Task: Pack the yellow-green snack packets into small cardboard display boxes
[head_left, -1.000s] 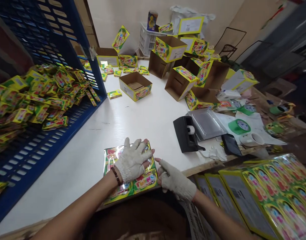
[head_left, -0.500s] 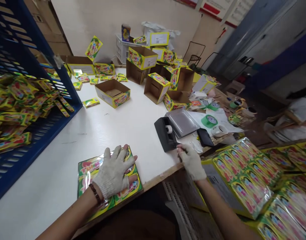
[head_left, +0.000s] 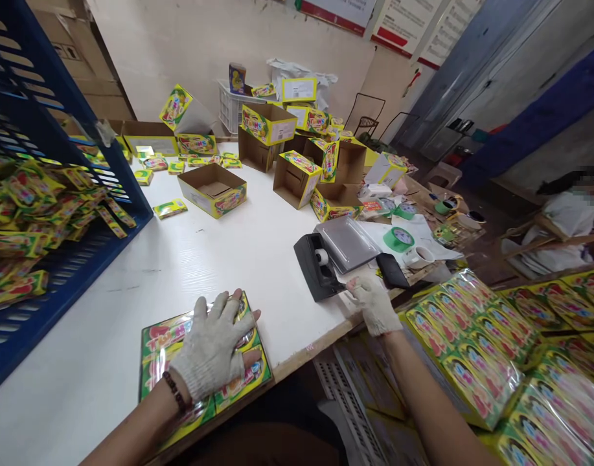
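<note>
With the left hand point(head_left: 212, 349) spread flat on the wrapped packet bundle point(head_left: 199, 362) at lower left, the right hand point(head_left: 372, 304), pinching at the tape dispenser point(head_left: 319, 265), could drag it off-edge.

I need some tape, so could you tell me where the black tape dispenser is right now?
The black tape dispenser sits on the white table right of centre, beside the grey tray, with the right hand at its near end.
</note>
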`<state>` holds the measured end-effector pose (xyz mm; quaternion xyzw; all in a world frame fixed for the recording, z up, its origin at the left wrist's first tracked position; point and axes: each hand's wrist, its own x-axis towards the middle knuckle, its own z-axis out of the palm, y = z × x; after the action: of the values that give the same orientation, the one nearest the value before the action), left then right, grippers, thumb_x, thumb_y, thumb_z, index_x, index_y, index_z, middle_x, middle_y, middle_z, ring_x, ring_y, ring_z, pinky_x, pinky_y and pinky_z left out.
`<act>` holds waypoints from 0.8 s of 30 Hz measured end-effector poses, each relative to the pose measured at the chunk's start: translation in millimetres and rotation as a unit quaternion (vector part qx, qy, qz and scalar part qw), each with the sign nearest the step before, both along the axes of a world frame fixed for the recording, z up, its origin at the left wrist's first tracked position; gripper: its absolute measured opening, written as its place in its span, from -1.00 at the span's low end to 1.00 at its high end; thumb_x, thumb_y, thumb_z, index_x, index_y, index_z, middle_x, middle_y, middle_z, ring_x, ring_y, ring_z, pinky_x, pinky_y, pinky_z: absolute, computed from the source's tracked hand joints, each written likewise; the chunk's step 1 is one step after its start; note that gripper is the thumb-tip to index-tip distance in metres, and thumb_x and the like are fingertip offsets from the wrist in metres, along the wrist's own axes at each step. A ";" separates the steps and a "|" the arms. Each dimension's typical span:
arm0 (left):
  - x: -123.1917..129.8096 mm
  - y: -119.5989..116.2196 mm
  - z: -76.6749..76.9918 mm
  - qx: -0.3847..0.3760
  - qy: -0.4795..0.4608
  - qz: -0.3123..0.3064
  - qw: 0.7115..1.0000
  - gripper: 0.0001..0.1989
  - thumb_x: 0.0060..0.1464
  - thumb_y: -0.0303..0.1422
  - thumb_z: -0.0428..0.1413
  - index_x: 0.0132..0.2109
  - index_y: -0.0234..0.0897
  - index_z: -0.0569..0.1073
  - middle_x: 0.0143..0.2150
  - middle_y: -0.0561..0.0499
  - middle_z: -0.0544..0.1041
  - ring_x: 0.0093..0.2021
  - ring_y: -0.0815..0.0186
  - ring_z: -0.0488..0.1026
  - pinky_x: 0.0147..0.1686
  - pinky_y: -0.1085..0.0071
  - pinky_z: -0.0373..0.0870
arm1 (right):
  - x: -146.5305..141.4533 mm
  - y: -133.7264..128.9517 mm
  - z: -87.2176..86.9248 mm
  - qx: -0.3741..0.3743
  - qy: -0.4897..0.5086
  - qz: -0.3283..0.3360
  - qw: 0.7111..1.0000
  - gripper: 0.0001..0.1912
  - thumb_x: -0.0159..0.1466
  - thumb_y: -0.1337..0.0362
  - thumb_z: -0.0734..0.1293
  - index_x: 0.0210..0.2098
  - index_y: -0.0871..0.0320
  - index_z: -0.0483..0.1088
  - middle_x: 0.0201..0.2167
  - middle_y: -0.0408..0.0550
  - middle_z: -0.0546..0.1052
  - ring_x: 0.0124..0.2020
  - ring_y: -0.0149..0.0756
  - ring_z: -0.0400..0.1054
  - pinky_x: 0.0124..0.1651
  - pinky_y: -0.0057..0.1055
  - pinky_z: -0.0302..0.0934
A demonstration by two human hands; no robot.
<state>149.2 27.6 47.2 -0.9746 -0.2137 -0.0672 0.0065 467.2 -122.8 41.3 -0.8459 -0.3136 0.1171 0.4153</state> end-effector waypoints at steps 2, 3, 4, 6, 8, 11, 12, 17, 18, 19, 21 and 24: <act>0.2 -0.2 0.4 0.001 -0.004 -0.001 1.000 -0.44 0.07 0.09 0.05 0.14 0.00 0.44 0.26 -0.32 0.30 0.16 -0.27 0.24 0.02 -0.23 0.08 | -7.3 -13.7 -3.0 -0.002 0.044 -0.022 0.999 -0.63 0.01 -0.09 0.27 -0.57 0.11 0.32 -0.54 -0.12 0.42 -0.38 -0.23 0.28 -0.29 -0.35 0.15; 0.3 -0.3 0.6 0.000 -0.006 -0.003 1.000 -0.45 0.07 0.09 0.05 0.14 -0.01 0.44 0.26 -0.32 0.30 0.16 -0.27 0.24 0.01 -0.22 0.09 | -11.0 -18.8 -6.3 -0.005 0.069 -0.033 0.997 -0.63 0.00 -0.09 0.28 -0.57 0.11 0.33 -0.55 -0.12 0.42 -0.39 -0.24 0.26 -0.30 -0.36 0.14; 0.3 -0.3 0.7 -0.001 -0.008 -0.004 1.000 -0.45 0.07 0.09 0.05 0.14 -0.01 0.45 0.26 -0.32 0.30 0.16 -0.27 0.24 0.01 -0.22 0.09 | -14.4 -22.3 -10.6 -0.006 0.090 -0.042 0.995 -0.63 -0.01 -0.09 0.29 -0.56 0.11 0.34 -0.56 -0.13 0.41 -0.42 -0.26 0.25 -0.32 -0.36 0.12; 0.2 0.0 0.4 -0.004 -0.012 -0.005 1.000 -0.45 0.06 0.10 0.05 0.13 -0.02 0.45 0.26 -0.32 0.30 0.15 -0.27 0.24 0.00 -0.21 0.10 | -19.5 -24.6 -21.4 -0.013 0.120 -0.047 0.992 -0.62 0.00 -0.10 0.27 -0.58 0.10 0.32 -0.60 -0.15 0.39 -0.49 -0.30 0.22 -0.39 -0.37 0.11; 0.1 0.3 -0.1 -0.006 -0.019 -0.005 1.000 -0.43 0.05 0.10 0.06 0.13 -0.03 0.45 0.26 -0.31 0.30 0.15 -0.27 0.24 0.00 -0.22 0.09 | -21.8 -23.8 -32.0 -0.024 0.143 -0.040 0.989 -0.62 0.01 -0.12 0.23 -0.59 0.09 0.28 -0.66 -0.18 0.34 -0.59 -0.35 0.17 -0.48 -0.39 0.07; 0.1 -0.1 0.0 -0.013 -0.025 -0.001 1.000 -0.43 0.03 0.10 0.09 0.13 -0.02 0.45 0.25 -0.29 0.31 0.16 -0.26 0.23 0.02 -0.22 0.08 | -23.5 -25.3 -38.2 -0.042 0.173 -0.032 0.983 -0.62 0.01 -0.12 0.21 -0.61 0.06 0.19 -0.72 -0.21 0.28 -0.68 -0.41 0.10 -0.56 -0.41 0.02; 0.2 -0.5 0.5 -0.017 -0.025 0.000 1.000 -0.42 0.02 0.10 0.09 0.13 -0.02 0.44 0.25 -0.29 0.31 0.16 -0.26 0.23 0.02 -0.22 0.08 | -25.5 -26.4 -36.2 -0.047 0.180 -0.025 0.982 -0.62 0.01 -0.12 0.22 -0.61 0.06 0.18 -0.72 -0.22 0.27 -0.69 -0.42 0.09 -0.57 -0.42 0.01; 0.3 -2.7 3.8 -0.038 -0.021 0.009 0.999 -0.35 -0.03 0.15 0.11 0.15 -0.03 0.43 0.24 -0.28 0.32 0.17 -0.24 0.22 0.05 -0.23 0.06 | -57.9 -6.7 -0.2 -0.076 0.302 0.227 0.923 -0.60 0.08 -0.08 0.31 -0.56 0.10 0.19 -0.67 -0.23 0.30 -0.63 -0.45 0.13 -0.54 -0.47 0.00; 0.0 -2.8 4.1 -0.041 -0.021 0.010 0.999 -0.31 -0.05 0.19 0.10 0.16 -0.03 0.42 0.24 -0.28 0.31 0.17 -0.24 0.21 0.06 -0.23 0.05 | -67.5 5.0 7.7 -0.080 0.328 0.299 0.893 -0.59 0.11 -0.09 0.32 -0.54 0.11 0.21 -0.64 -0.23 0.32 -0.61 -0.45 0.14 -0.53 -0.48 0.01; -0.5 -2.8 4.2 -0.043 -0.021 0.009 0.999 -0.27 -0.07 0.23 0.08 0.17 -0.04 0.42 0.25 -0.29 0.30 0.18 -0.25 0.20 0.07 -0.24 0.05 | -76.9 18.7 14.1 -0.084 0.346 0.363 0.861 -0.59 0.13 -0.09 0.32 -0.52 0.12 0.22 -0.62 -0.22 0.33 -0.59 -0.46 0.16 -0.52 -0.48 0.02; -1.7 -2.3 4.0 -0.047 -0.021 0.003 0.999 -0.20 -0.09 0.29 0.04 0.19 -0.06 0.40 0.25 -0.31 0.29 0.18 -0.26 0.19 0.07 -0.24 0.04 | -92.8 48.6 19.7 -0.101 0.361 0.452 0.810 -0.57 0.12 -0.11 0.34 -0.51 0.14 0.25 -0.62 -0.21 0.34 -0.60 -0.47 0.16 -0.51 -0.48 0.04; -2.4 -1.4 3.4 -0.050 -0.024 -0.002 0.998 -0.31 0.03 0.20 0.01 0.20 -0.06 0.38 0.24 -0.27 0.30 0.16 -0.19 0.21 0.08 -0.20 0.07 | -104.6 85.4 10.2 -0.142 0.354 0.519 0.765 -0.57 0.09 -0.09 0.38 -0.52 0.16 0.28 -0.64 -0.23 0.32 -0.61 -0.48 0.17 -0.52 -0.49 0.05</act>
<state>146.8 26.2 50.6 -0.9722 -0.2146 -0.0803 -0.0473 362.6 -37.4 51.5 -0.5022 -0.5152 0.6488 0.2477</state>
